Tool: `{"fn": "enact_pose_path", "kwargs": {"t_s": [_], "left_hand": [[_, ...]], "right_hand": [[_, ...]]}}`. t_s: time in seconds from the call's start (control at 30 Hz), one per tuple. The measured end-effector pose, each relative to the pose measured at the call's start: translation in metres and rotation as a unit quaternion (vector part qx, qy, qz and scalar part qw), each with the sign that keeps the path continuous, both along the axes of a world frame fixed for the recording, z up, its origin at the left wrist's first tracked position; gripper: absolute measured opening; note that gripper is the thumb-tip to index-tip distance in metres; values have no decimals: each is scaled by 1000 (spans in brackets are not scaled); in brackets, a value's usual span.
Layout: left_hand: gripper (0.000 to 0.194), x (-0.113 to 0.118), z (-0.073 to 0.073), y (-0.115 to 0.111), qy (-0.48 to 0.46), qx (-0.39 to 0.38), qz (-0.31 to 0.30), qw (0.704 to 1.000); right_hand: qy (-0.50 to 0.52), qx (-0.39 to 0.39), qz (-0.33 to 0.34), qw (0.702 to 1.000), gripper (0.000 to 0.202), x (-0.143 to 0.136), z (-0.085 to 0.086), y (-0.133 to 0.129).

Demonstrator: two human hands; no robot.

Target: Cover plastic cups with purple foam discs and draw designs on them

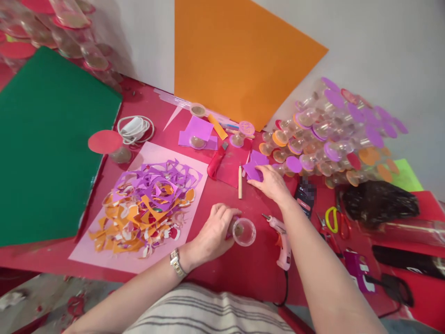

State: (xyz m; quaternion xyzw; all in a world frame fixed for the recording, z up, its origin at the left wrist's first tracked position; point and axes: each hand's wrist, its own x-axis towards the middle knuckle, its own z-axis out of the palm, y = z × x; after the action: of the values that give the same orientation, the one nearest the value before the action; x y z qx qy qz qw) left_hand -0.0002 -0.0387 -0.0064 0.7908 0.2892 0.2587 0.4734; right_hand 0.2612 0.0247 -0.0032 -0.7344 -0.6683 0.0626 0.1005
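- Red table (257,276): covered in part by craft materials.
- Orange sheet (239,60): stood against the wall at the back.
- Green sheet (55,153): set at far left.
- Cup stack (342,150): piled at back right, purple, orange and red discs attached.
- Pink sheet (85,250): topped by heaped purple, orange and white scraps (149,208).
- Left hand (213,232): fingers closed around clear plastic cup (247,232), held near the table's front, left of glue gun (284,248).
- Right hand (273,183): purple pieces (256,160) touched by fingertips; whether pinched cannot be told.
- Wooden-handled tool (240,183): laid just beside purple pieces.
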Motion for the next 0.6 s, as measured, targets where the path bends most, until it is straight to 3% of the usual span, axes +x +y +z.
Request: {"fn": "enact_pose_path", "kwargs": {"t_s": [0.2,0.3,0.47,0.6], "left_hand": [[77,-4,-3,2,3,15,-24,1000],[75,-7,-3,4,2,27,-18,999],[51,-12,-6,11,-27,44,86,995],[31,-10,-9,14,-76,13,177,981]], "right_hand": [[43,2,9,999,32,3,6,1],[73,37,-1,997,18,0,14,-2],[139,148,-71,977,24,-5,36,-25],[233,190,-109,947,30,-16,49,-50]]}}
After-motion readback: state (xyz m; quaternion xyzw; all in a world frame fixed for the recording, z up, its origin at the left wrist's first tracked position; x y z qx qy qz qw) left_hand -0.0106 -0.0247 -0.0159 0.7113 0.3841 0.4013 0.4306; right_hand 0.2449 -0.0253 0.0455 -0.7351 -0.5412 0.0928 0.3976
